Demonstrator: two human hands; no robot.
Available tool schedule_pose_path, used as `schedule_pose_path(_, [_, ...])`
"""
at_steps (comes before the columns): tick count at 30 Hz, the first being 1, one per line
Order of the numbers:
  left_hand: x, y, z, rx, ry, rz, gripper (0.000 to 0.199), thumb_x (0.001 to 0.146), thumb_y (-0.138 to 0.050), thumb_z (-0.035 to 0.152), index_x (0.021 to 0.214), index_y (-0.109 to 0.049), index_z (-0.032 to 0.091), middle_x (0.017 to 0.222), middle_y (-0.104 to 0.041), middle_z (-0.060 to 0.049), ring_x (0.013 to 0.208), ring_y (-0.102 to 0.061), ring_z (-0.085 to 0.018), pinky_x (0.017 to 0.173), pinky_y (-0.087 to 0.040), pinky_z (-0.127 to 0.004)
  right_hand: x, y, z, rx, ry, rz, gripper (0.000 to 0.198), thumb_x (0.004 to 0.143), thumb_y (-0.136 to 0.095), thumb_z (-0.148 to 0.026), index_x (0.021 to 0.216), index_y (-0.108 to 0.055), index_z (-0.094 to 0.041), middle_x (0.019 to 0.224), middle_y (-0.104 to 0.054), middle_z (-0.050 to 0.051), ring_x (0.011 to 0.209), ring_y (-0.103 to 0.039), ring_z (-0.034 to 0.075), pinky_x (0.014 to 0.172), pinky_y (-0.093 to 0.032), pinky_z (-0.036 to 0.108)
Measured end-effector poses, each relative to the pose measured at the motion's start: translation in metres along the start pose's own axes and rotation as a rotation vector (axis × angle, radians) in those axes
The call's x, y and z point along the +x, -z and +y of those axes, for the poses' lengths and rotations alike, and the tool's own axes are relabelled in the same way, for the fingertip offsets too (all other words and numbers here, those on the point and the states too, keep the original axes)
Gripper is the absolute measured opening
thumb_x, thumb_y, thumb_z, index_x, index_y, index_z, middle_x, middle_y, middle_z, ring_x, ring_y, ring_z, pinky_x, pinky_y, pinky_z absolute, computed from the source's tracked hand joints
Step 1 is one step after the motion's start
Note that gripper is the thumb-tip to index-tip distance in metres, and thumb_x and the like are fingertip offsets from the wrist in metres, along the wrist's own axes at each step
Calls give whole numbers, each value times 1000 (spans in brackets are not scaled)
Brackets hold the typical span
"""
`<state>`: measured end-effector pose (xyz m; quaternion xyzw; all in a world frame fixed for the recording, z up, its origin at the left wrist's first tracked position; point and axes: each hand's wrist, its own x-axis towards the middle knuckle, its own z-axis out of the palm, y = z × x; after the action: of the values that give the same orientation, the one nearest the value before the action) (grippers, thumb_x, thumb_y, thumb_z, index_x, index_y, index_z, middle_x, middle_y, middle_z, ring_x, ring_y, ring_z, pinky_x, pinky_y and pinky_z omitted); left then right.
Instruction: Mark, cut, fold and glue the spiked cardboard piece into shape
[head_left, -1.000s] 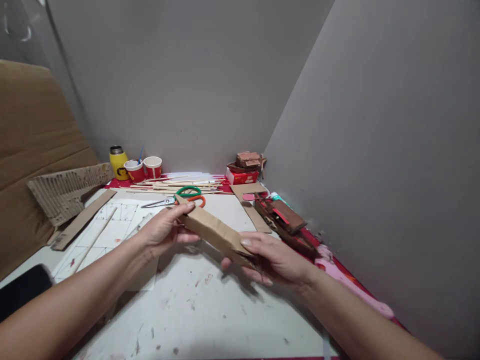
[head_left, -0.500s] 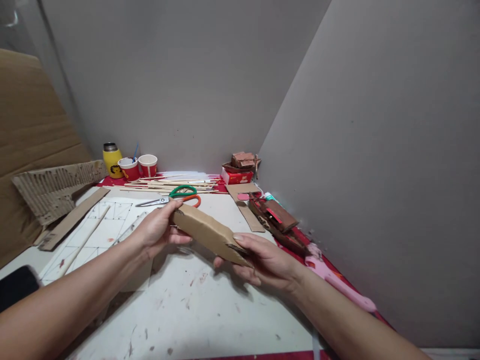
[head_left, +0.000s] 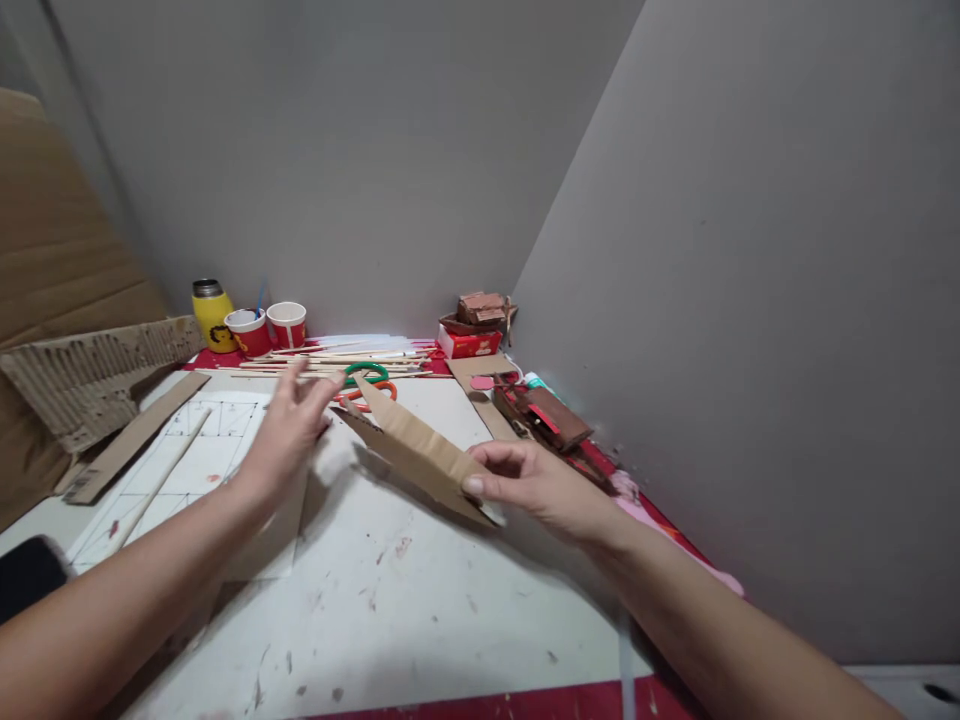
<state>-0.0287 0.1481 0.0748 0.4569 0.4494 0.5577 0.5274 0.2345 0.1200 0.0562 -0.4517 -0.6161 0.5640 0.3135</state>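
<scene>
A folded piece of brown cardboard [head_left: 420, 450] is held tilted above the white tabletop by my right hand [head_left: 529, 487], thumb and fingers gripping its right end. My left hand [head_left: 292, 430] is off the cardboard, just left of its far end, with fingers apart and nothing in them. Behind the cardboard lie scissors with green and orange handles [head_left: 367, 372]; their blades are hidden by my left hand. Beneath my left forearm is a paper with line drawings [head_left: 217, 455], and a thin pale stick [head_left: 166, 475] rests on it.
Several thin wooden sticks [head_left: 337, 366] lie at the back, near a yellow bottle [head_left: 213, 318] and two paper cups [head_left: 287, 325]. On the right are brown cardboard boat-like models [head_left: 559, 420] and a pink glue gun [head_left: 675, 540]. Large cardboard [head_left: 67, 250] stands left; a dark phone-like object [head_left: 30, 578] lies near.
My left hand has let go of the cardboard's left end and moved left and up, its fingers spreading. The cardboard has turned in my right hand, showing its folded flaps.
</scene>
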Motion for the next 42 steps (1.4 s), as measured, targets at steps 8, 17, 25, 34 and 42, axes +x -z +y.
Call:
schedule_pose_path(8, [-60, -23, 17, 1107, -760, -567, 45, 82, -66, 24, 125, -60, 16, 110, -71, -12, 106, -62, -31, 107, -34, -54, -21, -23, -20, -182, 171, -84, 16, 82, -73, -33, 80, -71, -17, 85, -67, 3, 85, -59, 20, 79, -43, 29])
schedule_pose_path(17, [-55, -23, 31, 462, 239, -669, 24, 75, -74, 37, 79, -58, 20, 67, -54, 6, 58, -45, -11, 49, -32, -22, -25, 9, -15, 326, 189, -238, 58, 73, -72, -69, 105, -78, -21, 97, -77, 7, 91, -70, 23, 82, -52, 31])
schedule_pose_path(25, [-57, -30, 21, 6, 494, -606, 43, 63, -89, 45, 76, -62, 14, 69, -64, 3, 59, -52, -7, 54, -37, -16, -26, -5, -22, 128, 283, -14, 20, 67, -90, -32, 83, -82, -24, 77, -76, 2, 70, -66, 14, 65, -51, 23])
schedule_pose_path(34, [-55, -29, 16, -189, 606, -652, 27, 63, -90, 31, 77, -76, 14, 69, -72, -2, 57, -59, -8, 54, -43, -17, -28, -7, -25, 81, 289, -22, 14, 68, -87, -25, 81, -82, -21, 78, -78, 3, 71, -68, 16, 67, -53, 25])
schedule_pose_path(42, [-59, -29, 16, -244, 553, -668, 25, 70, -86, 30, 85, -76, 13, 77, -73, -5, 62, -62, -10, 59, -46, -17, -29, -12, -34, 50, 311, -22, 13, 72, -85, -26, 83, -81, -21, 79, -78, 3, 72, -69, 17, 69, -54, 28])
